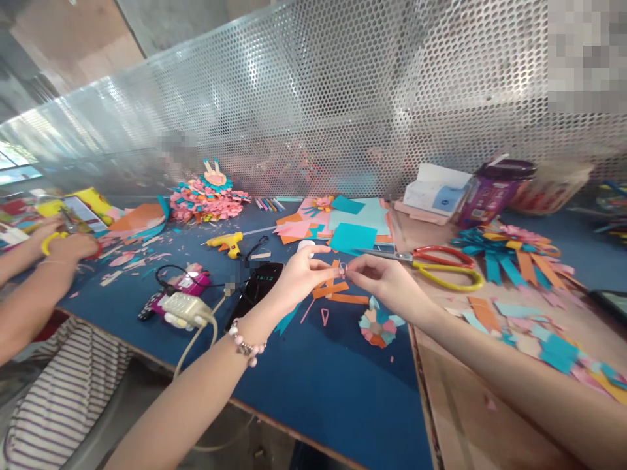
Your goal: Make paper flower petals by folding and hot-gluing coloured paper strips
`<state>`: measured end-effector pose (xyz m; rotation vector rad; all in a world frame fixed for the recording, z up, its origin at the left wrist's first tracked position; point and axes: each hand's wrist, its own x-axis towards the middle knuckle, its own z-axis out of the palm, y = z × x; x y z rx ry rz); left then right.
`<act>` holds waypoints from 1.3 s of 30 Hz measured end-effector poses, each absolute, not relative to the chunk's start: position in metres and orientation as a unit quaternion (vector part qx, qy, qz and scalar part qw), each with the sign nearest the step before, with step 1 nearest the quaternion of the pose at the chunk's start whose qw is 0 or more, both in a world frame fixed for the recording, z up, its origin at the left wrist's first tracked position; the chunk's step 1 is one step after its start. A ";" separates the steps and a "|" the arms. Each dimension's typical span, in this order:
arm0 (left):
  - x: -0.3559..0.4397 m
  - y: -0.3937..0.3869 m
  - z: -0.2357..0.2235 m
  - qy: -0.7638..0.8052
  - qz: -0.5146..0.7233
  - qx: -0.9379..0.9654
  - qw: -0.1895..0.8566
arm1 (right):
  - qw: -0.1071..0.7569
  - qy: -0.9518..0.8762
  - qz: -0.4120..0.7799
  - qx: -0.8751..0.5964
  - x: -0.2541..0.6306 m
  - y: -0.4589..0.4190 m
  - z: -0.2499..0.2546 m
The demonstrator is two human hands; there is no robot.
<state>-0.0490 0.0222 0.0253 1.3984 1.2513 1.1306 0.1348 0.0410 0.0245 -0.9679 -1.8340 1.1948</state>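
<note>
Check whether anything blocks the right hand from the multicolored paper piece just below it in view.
Nothing visible stands between the right hand and the multicolored paper piece. The nearest orange strip lies off to the left; the scissors lie beyond the hand.

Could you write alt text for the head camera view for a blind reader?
A person's left hand and right hand pinch a tiny piece, too small to identify, above a blue tabletop. Around them lie orange paper strips, red-and-yellow-handled scissors and a yellow glue gun; another person's hands appear at far left.
</note>
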 end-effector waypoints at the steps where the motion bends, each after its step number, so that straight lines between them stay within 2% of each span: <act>1: -0.049 0.022 0.025 0.508 0.457 0.570 0.456 | 0.365 -0.713 0.465 -0.377 0.135 0.041 0.025; 22: -0.050 0.024 0.024 0.497 0.457 0.563 0.476 | 0.361 -0.704 0.482 -0.376 0.135 0.042 0.024; 39: -0.050 0.023 0.022 0.497 0.454 0.564 0.479 | 0.369 -0.718 0.452 -0.379 0.134 0.043 0.021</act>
